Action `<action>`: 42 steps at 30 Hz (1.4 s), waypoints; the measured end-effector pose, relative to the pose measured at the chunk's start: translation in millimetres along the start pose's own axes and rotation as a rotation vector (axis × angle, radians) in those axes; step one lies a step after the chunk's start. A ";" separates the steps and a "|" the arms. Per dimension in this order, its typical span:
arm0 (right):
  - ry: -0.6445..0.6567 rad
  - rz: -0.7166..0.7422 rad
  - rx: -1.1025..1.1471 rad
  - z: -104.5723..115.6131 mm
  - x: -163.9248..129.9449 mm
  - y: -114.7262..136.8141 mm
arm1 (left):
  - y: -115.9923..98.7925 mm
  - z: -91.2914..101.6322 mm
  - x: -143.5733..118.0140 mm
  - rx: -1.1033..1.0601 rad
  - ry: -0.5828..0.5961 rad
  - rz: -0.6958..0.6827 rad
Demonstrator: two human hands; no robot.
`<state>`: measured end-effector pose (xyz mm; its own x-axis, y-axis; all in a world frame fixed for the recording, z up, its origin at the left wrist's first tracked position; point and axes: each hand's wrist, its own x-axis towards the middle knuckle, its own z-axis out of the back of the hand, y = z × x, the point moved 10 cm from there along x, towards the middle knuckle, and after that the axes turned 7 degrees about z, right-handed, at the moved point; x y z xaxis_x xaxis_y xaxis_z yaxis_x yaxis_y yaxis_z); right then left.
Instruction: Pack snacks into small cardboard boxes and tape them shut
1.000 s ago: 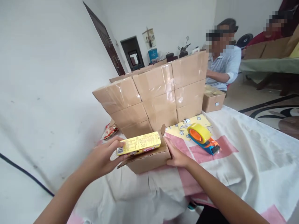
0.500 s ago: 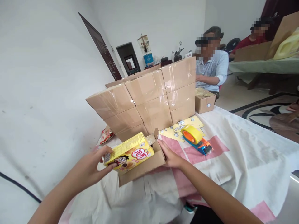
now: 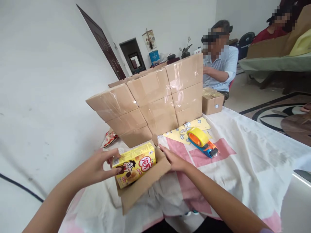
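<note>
A yellow snack box [image 3: 136, 165] with a cartoon face and red lettering lies tilted, partly inside an open cardboard box [image 3: 145, 184]. My left hand [image 3: 107, 165] grips its left end, thumb on the front and fingers on top. On the right, my right hand [image 3: 173, 158] holds the side wall of the cardboard box, whose front flap hangs outward. The inside of the carton is mostly hidden by the snack box. Right of my right hand, a tape dispenser [image 3: 202, 142] with a yellow roll rests on the cloth.
Behind my hands stands a wall of taped cardboard boxes [image 3: 153, 100]. Yellow patterned sheets [image 3: 196, 124] and a red packet [image 3: 110, 138] lie near its base. A small closed carton [image 3: 213, 102] sits at the table's far edge, near a seated person [image 3: 220, 61]. Another person sits farther right.
My left hand has lowered the snack box deeper into the cardboard box. The front flap has swung lower, and my right hand has stayed on the carton's side.
</note>
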<state>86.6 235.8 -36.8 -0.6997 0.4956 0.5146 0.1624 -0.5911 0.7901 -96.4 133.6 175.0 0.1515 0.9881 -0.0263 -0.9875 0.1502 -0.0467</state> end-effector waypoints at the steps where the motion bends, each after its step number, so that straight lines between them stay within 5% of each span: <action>1: -0.001 -0.012 0.010 -0.1 -0.8 -1.3 | -4.4 -6.8 0.5 0.048 0.016 0.018; 3: 0.001 -0.029 0.003 0.8 -2.2 -1.2 | -14.8 -22.0 -0.8 0.164 0.039 0.043; 7: 0.028 -0.043 -0.037 2.5 -3.1 9.0 | -34.2 -30.6 -15.2 0.338 -0.148 0.038; 11: 0.058 0.007 -0.045 0.3 -1.2 23.7 | -37.6 -20.7 -42.7 0.401 -0.423 0.001; 15: 0.059 0.022 -0.070 -1.7 -0.5 25.6 | -18.1 -5.2 -57.5 0.458 -0.573 0.150; 21: 0.026 0.040 -0.047 -0.9 -1.0 22.7 | 31.6 -9.7 -41.5 0.143 -0.498 0.376; 25: 0.000 0.002 -0.031 0.4 -0.8 16.2 | 42.3 -53.7 -3.9 -0.172 -0.187 0.296; 29: -0.001 -0.014 -0.030 -0.9 -2.8 12.1 | 32.6 -96.3 26.1 -0.038 0.042 0.208; 34: 0.020 0.053 -0.096 -0.6 -3.6 26.2 | 25.1 -109.0 37.0 -0.015 0.058 0.142; 39: -0.116 0.168 -0.191 21.0 8.1 75.0 | 12.5 -74.9 22.3 0.015 -0.206 0.005; 42: -0.134 0.199 -0.217 25.2 20.3 101.2 | 15.0 -69.3 6.2 0.037 -0.266 -0.032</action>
<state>106.3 202.1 61.9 -0.5687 0.4278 0.7025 0.1245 -0.7995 0.5876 -107.3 139.7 104.9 0.1709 0.9560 0.2383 -0.9841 0.1775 -0.0063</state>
